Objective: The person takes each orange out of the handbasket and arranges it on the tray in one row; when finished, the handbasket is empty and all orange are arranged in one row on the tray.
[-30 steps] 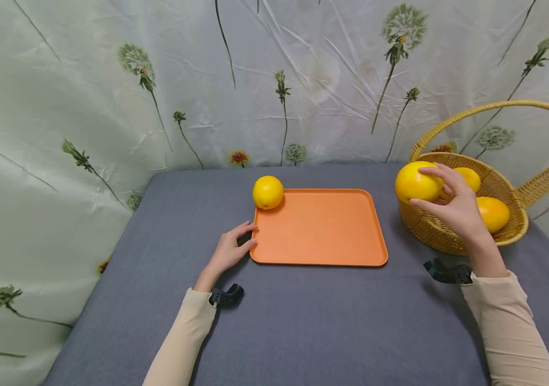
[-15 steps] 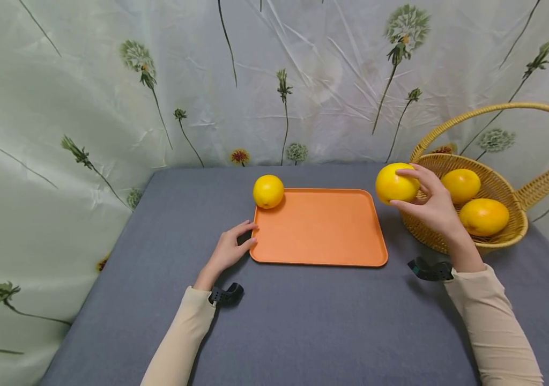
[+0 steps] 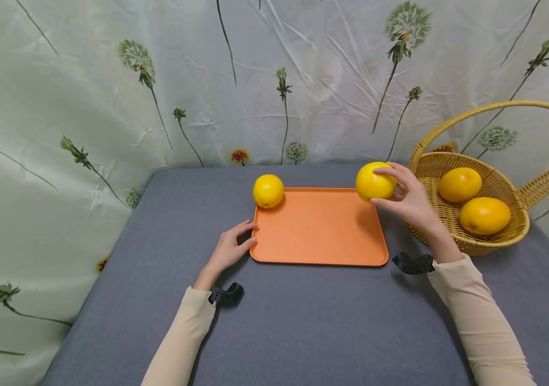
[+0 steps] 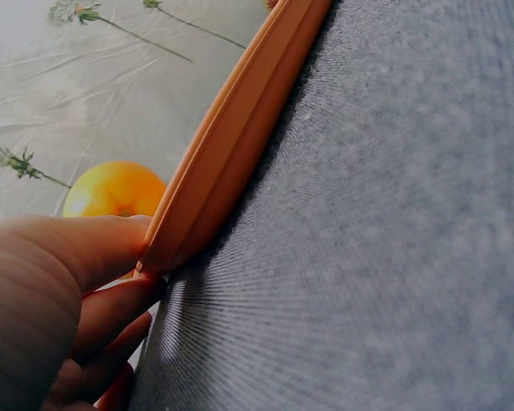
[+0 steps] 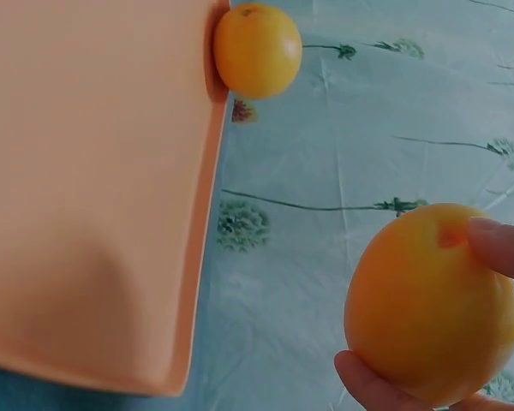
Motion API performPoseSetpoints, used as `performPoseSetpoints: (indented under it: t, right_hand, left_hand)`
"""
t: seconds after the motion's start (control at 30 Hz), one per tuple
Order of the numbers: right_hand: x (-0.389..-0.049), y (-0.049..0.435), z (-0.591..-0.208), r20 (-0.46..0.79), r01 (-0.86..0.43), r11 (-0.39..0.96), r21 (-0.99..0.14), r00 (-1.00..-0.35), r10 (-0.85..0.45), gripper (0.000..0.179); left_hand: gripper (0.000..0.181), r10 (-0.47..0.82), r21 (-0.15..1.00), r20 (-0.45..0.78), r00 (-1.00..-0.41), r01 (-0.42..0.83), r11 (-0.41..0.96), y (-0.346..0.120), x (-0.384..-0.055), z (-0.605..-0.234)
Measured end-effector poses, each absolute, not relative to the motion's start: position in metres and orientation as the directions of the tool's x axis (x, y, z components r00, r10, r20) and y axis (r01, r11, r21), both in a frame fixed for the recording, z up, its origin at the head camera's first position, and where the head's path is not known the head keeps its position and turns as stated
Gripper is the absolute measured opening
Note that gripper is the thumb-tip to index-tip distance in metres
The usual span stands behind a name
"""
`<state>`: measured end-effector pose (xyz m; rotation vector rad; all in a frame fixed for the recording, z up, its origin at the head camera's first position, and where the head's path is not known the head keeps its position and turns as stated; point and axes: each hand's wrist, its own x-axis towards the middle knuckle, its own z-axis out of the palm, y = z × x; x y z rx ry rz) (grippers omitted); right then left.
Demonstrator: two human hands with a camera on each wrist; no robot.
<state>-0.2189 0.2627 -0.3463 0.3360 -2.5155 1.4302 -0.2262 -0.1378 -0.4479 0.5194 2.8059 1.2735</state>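
Observation:
My right hand (image 3: 414, 201) holds a yellow-orange fruit, like an orange (image 3: 375, 182), between thumb and fingers, raised over the back right corner of the orange tray (image 3: 320, 233). Its shadow falls on the tray in the right wrist view, where a dimple shows near my fingertip. A second orange (image 3: 268, 191) sits at the tray's back left corner, also seen behind the rim in the left wrist view. My left hand (image 3: 228, 247) rests its thumb and fingertips on the tray's left edge; some of its fingers are hidden.
A wicker basket (image 3: 520, 228) with a tall arched handle (image 3: 489, 107) stands at the right. Inside lie two more fruits, one at the back (image 3: 460, 185) and one in front (image 3: 485, 216). Grey cloth (image 3: 303, 321) covers the table; a flower-print curtain (image 3: 332, 80) hangs behind.
My right hand has carried the orange left, from over the basket's edge to over the tray's right side. Both fruits in the basket have come into full view. My left hand stays put.

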Motion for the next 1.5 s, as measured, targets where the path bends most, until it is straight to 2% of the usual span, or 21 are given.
performPoseSetpoints:
  t: [0.6,0.77,1.07,1.5]
  right_hand:
    - [-0.238,0.237,-0.357,0.329,-0.378,0.468,-0.799,-0.926,-0.186,0.056]
    - [-0.244,0.233,-0.361,0.322,-0.373,0.505,-0.778,-0.928,-0.189,0.056]
    - [-0.255,0.222,-0.364,0.278,-0.345,0.475,-0.81,-0.938,-0.208,0.056]
    - [-0.266,0.21,-0.377,0.25,-0.34,0.505,-0.793,-0.938,-0.24,0.058]
  left_hand:
    - [0.037,0.31,0.734,0.13,-0.942,0.301,0.609,-0.136,-0.228,-0.447]
    - [0.037,0.307,0.735,0.122,-0.944,0.294,0.611,-0.136,-0.228,-0.447]
    - [0.038,0.303,0.74,0.128,-0.945,0.294,0.605,-0.137,-0.227,-0.447]
    - [0.038,0.309,0.736,0.122,-0.943,0.295,0.609,-0.137,-0.226,-0.446]
